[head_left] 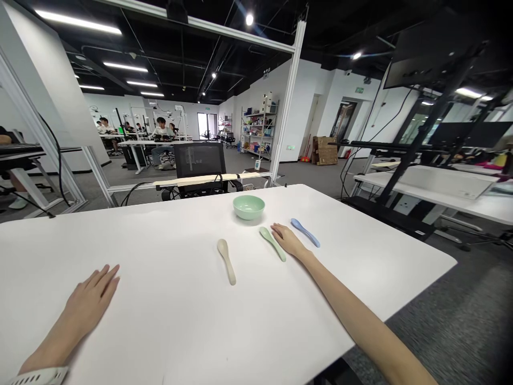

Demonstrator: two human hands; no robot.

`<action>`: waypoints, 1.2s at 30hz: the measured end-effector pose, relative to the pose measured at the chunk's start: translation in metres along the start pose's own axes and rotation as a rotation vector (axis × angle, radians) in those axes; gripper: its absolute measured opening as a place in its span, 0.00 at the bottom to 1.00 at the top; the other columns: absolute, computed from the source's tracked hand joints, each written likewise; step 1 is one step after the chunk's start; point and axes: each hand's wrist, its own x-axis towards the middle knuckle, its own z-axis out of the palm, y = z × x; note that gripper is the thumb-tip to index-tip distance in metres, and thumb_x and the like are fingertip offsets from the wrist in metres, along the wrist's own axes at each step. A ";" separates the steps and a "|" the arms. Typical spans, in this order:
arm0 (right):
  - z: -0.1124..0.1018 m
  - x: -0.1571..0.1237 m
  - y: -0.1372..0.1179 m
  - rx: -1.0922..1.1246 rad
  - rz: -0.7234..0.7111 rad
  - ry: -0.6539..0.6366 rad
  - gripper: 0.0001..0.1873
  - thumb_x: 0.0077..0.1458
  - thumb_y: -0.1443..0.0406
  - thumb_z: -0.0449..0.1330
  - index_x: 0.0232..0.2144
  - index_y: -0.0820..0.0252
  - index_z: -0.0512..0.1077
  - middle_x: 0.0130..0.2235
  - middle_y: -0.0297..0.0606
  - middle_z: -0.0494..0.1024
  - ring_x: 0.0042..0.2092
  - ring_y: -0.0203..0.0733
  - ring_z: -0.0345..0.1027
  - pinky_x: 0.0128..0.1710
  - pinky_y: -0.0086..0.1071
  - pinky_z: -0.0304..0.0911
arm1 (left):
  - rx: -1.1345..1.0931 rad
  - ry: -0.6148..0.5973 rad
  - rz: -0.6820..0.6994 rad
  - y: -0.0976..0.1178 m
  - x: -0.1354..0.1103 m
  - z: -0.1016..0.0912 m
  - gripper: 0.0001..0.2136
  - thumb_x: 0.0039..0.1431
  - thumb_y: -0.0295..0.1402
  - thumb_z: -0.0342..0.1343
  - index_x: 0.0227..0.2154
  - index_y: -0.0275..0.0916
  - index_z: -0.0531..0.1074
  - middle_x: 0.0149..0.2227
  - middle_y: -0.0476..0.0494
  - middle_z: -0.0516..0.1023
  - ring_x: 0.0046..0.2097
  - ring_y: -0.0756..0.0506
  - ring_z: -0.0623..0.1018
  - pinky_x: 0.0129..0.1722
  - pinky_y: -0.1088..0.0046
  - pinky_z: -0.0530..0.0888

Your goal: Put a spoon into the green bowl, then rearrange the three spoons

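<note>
My left hand [91, 298] lies flat on the left of the white table, fingers stretched out, holding nothing. Farther out, my right hand [287, 238] rests between a green spoon [273, 245] and a blue spoon [305, 232]. Its fingers are extended and loosely together, with nothing seen in them; the tips are near the green spoon's bowl end. A beige spoon [227, 262] lies left of the green one, handle toward me. Behind the spoons stands a light green bowl [249, 207], upright; its inside shows nothing.
The white table [168, 321] has its right edge running under my right forearm. Beyond its far edge are a metal frame post [286, 101] and a black mesh chair [201, 159]. A second desk [436, 187] with a monitor stand is to the right. People sit at distant desks.
</note>
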 end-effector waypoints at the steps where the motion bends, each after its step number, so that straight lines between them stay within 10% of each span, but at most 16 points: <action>1: 0.000 0.000 0.001 0.004 0.001 0.003 0.23 0.72 0.63 0.52 0.60 0.64 0.79 0.67 0.55 0.75 0.71 0.56 0.66 0.72 0.49 0.59 | -0.001 -0.001 -0.004 0.001 0.000 -0.001 0.40 0.68 0.49 0.28 0.70 0.29 0.66 0.74 0.28 0.68 0.75 0.28 0.66 0.71 0.45 0.65; 21: -0.017 -0.005 -0.015 0.047 0.026 0.065 0.23 0.71 0.64 0.52 0.59 0.66 0.78 0.66 0.58 0.75 0.71 0.58 0.65 0.72 0.53 0.58 | -0.035 0.054 -0.007 0.009 -0.004 -0.007 0.34 0.69 0.45 0.34 0.68 0.34 0.70 0.72 0.29 0.71 0.73 0.29 0.69 0.69 0.44 0.68; 26: -0.026 -0.012 -0.081 0.174 -0.039 0.198 0.22 0.73 0.60 0.49 0.58 0.61 0.77 0.53 0.51 0.82 0.56 0.53 0.76 0.61 0.48 0.68 | -0.023 0.047 -0.009 0.013 -0.005 -0.008 0.36 0.69 0.46 0.32 0.69 0.32 0.69 0.72 0.28 0.71 0.73 0.28 0.68 0.69 0.44 0.68; 32: 0.002 -0.044 -0.190 0.156 -0.133 -0.110 0.24 0.69 0.53 0.60 0.60 0.60 0.73 0.40 0.45 0.82 0.43 0.51 0.76 0.46 0.40 0.69 | -0.013 0.031 0.001 0.010 -0.005 -0.008 0.36 0.69 0.46 0.33 0.69 0.30 0.69 0.73 0.27 0.69 0.74 0.28 0.67 0.69 0.45 0.68; 36: 0.016 -0.057 -0.214 0.082 -0.167 -0.211 0.18 0.64 0.63 0.62 0.56 0.58 0.74 0.41 0.45 0.83 0.41 0.51 0.76 0.42 0.37 0.66 | 0.004 0.035 -0.005 0.012 -0.005 -0.010 0.36 0.69 0.46 0.32 0.69 0.33 0.69 0.72 0.30 0.70 0.74 0.29 0.68 0.69 0.46 0.68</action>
